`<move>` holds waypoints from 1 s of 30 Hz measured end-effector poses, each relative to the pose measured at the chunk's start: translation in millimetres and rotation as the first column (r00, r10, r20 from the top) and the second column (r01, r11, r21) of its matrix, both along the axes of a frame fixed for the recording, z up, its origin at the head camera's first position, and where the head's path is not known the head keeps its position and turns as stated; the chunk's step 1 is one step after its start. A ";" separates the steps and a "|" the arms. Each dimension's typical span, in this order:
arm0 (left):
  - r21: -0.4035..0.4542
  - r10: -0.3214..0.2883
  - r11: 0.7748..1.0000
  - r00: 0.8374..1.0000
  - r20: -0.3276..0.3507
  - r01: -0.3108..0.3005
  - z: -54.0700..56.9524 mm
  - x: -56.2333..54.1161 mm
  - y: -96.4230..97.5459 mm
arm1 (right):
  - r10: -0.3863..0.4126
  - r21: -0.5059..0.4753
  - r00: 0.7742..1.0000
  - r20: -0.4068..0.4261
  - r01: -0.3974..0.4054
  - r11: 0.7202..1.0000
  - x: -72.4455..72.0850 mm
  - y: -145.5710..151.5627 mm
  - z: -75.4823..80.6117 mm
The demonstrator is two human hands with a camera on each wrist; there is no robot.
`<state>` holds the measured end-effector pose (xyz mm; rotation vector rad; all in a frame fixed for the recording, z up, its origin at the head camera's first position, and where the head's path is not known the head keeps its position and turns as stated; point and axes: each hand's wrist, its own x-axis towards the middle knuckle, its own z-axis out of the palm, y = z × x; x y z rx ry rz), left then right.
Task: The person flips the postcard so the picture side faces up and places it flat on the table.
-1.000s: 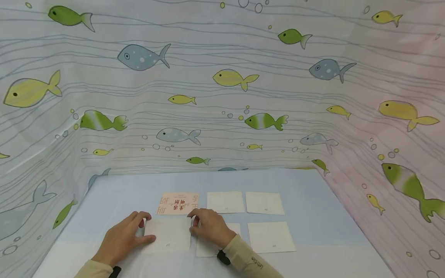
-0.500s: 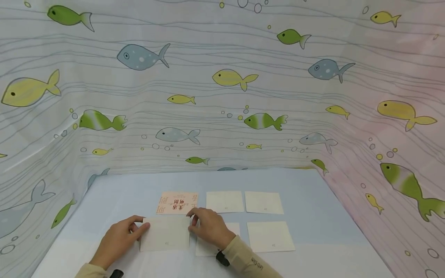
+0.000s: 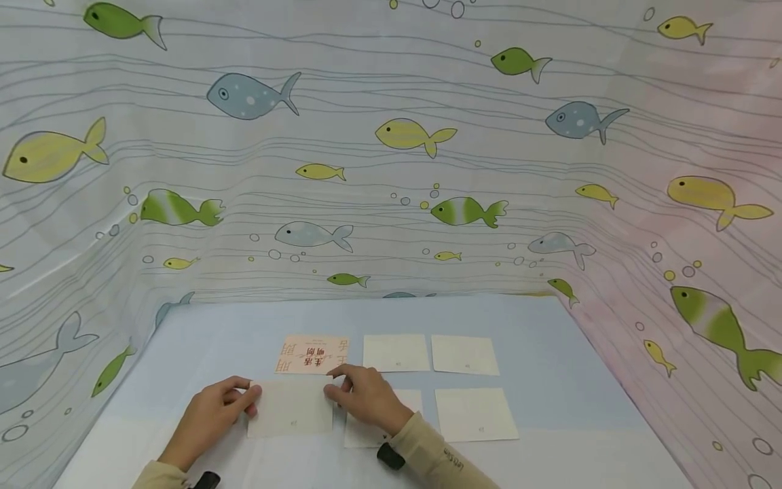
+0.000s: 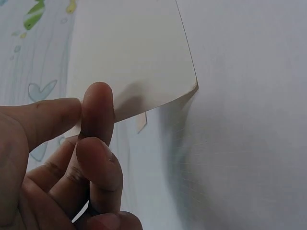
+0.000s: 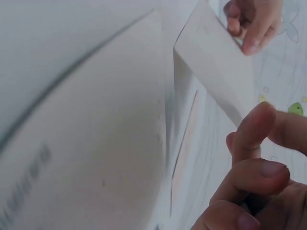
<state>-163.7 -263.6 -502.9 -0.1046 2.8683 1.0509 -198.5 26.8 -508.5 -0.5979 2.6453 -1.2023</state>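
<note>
A cream card [image 3: 290, 407] is held by its two far corners, with that edge raised off the table. At the far left corner my left hand [image 3: 210, 418] pinches it between thumb and finger, seen close in the left wrist view, where the same card [image 4: 129, 52] slants above the surface. My right hand [image 3: 369, 401] pinches the far right corner, its thumb on the card's face. Beneath the right hand lies another cream card [image 3: 409, 402], partly covered by it. Just beyond the held card is a pink card [image 3: 313, 353] with red characters, face up.
Two cream cards, a middle one [image 3: 397, 352] and a right one [image 3: 466, 354], lie in the far row. Another cream card [image 3: 476, 414] lies at the near right. Fish-patterned cloth [image 3: 391, 156] surrounds the pale table [image 3: 568, 394] behind and at both sides.
My left hand has gone from spread at the card's left side to pinching its far left corner. My right thumb has moved onto the card's face.
</note>
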 end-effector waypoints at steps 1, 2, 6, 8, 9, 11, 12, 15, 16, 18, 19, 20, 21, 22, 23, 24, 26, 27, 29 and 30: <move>0.000 0.002 1.000 1.000 0.000 -0.002 -0.1 0.2 0.2 | -0.004 -0.032 0.999 0.043 0.006 0.999 -0.3 -0.8 -0.4; -0.001 0.002 1.000 1.000 -0.002 -0.002 -0.4 0.2 0.3 | -0.008 -0.061 0.997 0.077 0.013 0.998 -0.6 -1.7 -1.0; 0.004 0.007 1.000 1.000 0.006 -0.007 -1.4 0.7 1.1 | -0.020 -0.121 0.993 0.117 0.034 0.992 -0.4 -3.5 -2.6; 0.002 0.009 1.000 1.000 0.007 -0.009 -1.1 0.8 1.6 | -0.027 -0.130 0.993 0.113 0.042 0.991 -0.2 -3.8 -3.1; 0.004 0.011 1.000 1.000 0.011 -0.011 -0.6 0.8 2.1 | -0.032 -0.130 0.993 0.111 0.046 0.990 -0.1 -3.9 -3.4; 0.007 0.014 1.000 1.000 0.018 -0.014 0.5 0.5 2.6 | -0.039 -0.127 0.993 0.109 0.053 0.990 -0.4 -3.9 -4.1; 0.009 0.016 1.000 1.000 0.023 -0.016 0.7 0.2 2.8 | -0.041 -0.125 0.994 0.106 0.054 0.991 -0.6 -3.9 -4.6; 0.021 0.026 0.999 0.999 0.034 -0.026 1.5 -0.1 2.7 | -0.044 -0.114 0.995 0.091 0.054 0.992 -1.0 -3.8 -4.6; 0.024 0.027 0.999 0.999 0.037 -0.027 1.5 -0.1 2.5 | -0.043 -0.113 0.996 0.084 0.052 0.992 -0.8 -3.7 -4.7; 0.026 0.029 0.999 0.999 0.043 -0.031 1.3 0.4 2.1 | -0.043 -0.107 0.996 0.076 0.051 0.993 -0.6 -3.8 -5.2; 0.025 0.029 0.999 0.999 0.041 -0.030 1.4 0.4 2.0 | -0.042 -0.107 0.997 0.070 0.050 0.993 -0.4 -3.8 -5.2; 0.026 0.029 0.999 0.999 0.038 -0.030 1.8 0.2 2.1 | -0.042 -0.109 0.997 0.067 0.049 0.993 -0.4 -3.8 -5.2; 0.024 0.026 0.999 0.999 0.035 -0.027 2.1 -0.1 2.2 | -0.042 -0.113 0.997 0.064 0.049 0.992 -0.4 -3.7 -5.2; 0.025 0.025 0.999 0.999 0.034 -0.025 2.6 -0.5 2.4 | -0.042 -0.118 0.997 0.063 0.049 0.992 -0.2 -3.6 -5.2; 0.025 0.024 0.999 0.999 0.035 -0.025 3.1 -0.7 2.6 | -0.043 -0.121 0.997 0.066 0.051 0.991 -0.1 -3.6 -4.9; 0.023 0.023 0.999 0.999 0.030 -0.024 3.8 -1.1 2.8 | -0.042 -0.127 0.997 0.067 0.051 0.991 0.1 -3.5 -4.6; 0.022 0.023 0.999 0.999 0.024 -0.023 5.4 -1.9 3.3 | -0.041 -0.138 0.997 0.064 0.049 0.989 0.2 -3.1 -4.1; 0.020 0.022 1.000 1.000 0.022 -0.023 6.3 -2.2 3.5 | -0.040 -0.143 0.997 0.062 0.049 0.989 0.3 -2.8 -3.6; 0.022 0.024 0.999 1.000 0.018 -0.025 8.0 -2.5 4.3 | -0.038 -0.149 0.998 0.058 0.046 0.988 0.7 -1.8 -2.1; 0.023 0.027 0.999 1.000 0.014 -0.027 8.8 -2.7 4.8 | -0.035 -0.153 0.998 0.054 0.043 0.987 0.7 -1.2 -1.4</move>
